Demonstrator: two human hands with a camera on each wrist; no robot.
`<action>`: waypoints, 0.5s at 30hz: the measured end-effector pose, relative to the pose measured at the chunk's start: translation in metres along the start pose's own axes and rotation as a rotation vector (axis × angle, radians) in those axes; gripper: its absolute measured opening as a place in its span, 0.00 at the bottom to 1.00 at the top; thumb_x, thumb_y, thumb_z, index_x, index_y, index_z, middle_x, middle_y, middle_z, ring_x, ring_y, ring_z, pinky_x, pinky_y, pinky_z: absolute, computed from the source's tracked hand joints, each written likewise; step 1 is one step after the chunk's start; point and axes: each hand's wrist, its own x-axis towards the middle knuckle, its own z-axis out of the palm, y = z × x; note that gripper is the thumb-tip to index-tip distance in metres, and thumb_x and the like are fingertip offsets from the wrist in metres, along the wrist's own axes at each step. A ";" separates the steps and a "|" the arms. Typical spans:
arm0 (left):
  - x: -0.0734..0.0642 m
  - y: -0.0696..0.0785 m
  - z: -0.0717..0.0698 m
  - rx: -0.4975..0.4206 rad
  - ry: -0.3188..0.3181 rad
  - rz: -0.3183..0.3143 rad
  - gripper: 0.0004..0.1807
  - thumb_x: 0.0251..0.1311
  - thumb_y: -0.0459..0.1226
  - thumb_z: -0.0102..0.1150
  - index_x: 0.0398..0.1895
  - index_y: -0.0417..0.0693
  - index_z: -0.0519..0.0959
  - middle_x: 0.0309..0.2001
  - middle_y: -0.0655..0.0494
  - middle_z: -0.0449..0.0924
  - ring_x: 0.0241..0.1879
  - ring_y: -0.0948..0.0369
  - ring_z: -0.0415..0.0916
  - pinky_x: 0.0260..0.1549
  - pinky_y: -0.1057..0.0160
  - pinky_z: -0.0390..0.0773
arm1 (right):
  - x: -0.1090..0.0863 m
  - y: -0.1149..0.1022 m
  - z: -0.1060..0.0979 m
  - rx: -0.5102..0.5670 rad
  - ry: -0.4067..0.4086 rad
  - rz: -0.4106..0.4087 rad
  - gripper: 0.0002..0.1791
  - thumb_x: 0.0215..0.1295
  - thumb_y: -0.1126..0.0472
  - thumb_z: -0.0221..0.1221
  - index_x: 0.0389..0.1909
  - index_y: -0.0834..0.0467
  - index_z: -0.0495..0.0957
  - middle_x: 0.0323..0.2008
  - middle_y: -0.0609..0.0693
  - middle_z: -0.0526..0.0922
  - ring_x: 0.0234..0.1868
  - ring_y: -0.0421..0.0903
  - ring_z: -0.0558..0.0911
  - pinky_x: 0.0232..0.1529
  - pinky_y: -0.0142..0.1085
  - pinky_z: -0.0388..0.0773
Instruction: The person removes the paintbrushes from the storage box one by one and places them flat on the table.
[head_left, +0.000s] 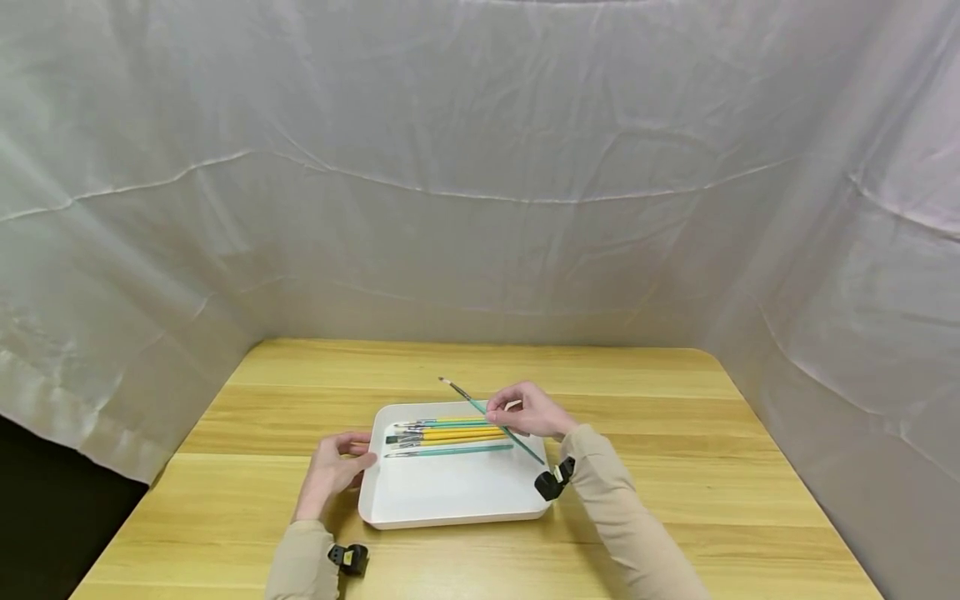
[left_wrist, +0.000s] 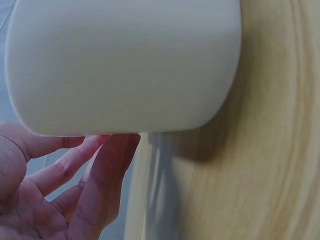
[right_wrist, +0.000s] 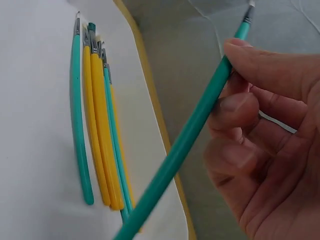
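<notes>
My right hand point(head_left: 528, 411) pinches a teal-handled paintbrush point(right_wrist: 200, 114) between thumb and fingers. It is held slanted above the right part of a white tray point(head_left: 457, 496), its bristle end pointing away to the far left. At the tray's left side, my left hand point(head_left: 335, 469) grips the edge, thumb at the rim and fingers against the side. In the left wrist view the fingertips end behind the tray's edge. Inside the tray, toward its far side, lie several yellow-handled paintbrushes point(right_wrist: 102, 145) and teal ones; one teal paintbrush point(head_left: 450, 451) lies apart, nearer me.
The tray is at the near middle of a wooden table point(head_left: 660, 467). Grey-white curtains point(head_left: 480, 250) surround the table at the back and both sides. Each wrist wears a small black camera, such as the right wrist camera point(head_left: 553, 481).
</notes>
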 end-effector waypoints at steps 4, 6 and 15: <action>0.000 0.000 0.000 0.005 -0.001 0.001 0.19 0.60 0.26 0.61 0.56 0.31 0.79 0.47 0.34 0.82 0.35 0.57 0.83 0.33 0.57 0.88 | -0.006 0.002 -0.004 0.047 0.018 -0.003 0.14 0.72 0.63 0.58 0.44 0.73 0.79 0.26 0.48 0.75 0.16 0.37 0.66 0.19 0.28 0.63; 0.001 0.000 0.001 0.003 -0.001 -0.001 0.19 0.60 0.26 0.61 0.56 0.31 0.79 0.47 0.34 0.82 0.35 0.57 0.83 0.33 0.57 0.88 | -0.009 0.004 -0.006 0.057 0.032 -0.011 0.13 0.72 0.63 0.58 0.43 0.72 0.79 0.27 0.50 0.76 0.17 0.38 0.67 0.20 0.29 0.66; 0.002 0.000 0.002 -0.003 -0.001 0.006 0.20 0.59 0.26 0.61 0.56 0.31 0.79 0.47 0.34 0.82 0.35 0.57 0.83 0.32 0.57 0.88 | -0.027 0.013 -0.019 0.104 0.094 -0.019 0.19 0.73 0.61 0.57 0.49 0.76 0.76 0.29 0.50 0.78 0.22 0.39 0.74 0.23 0.31 0.77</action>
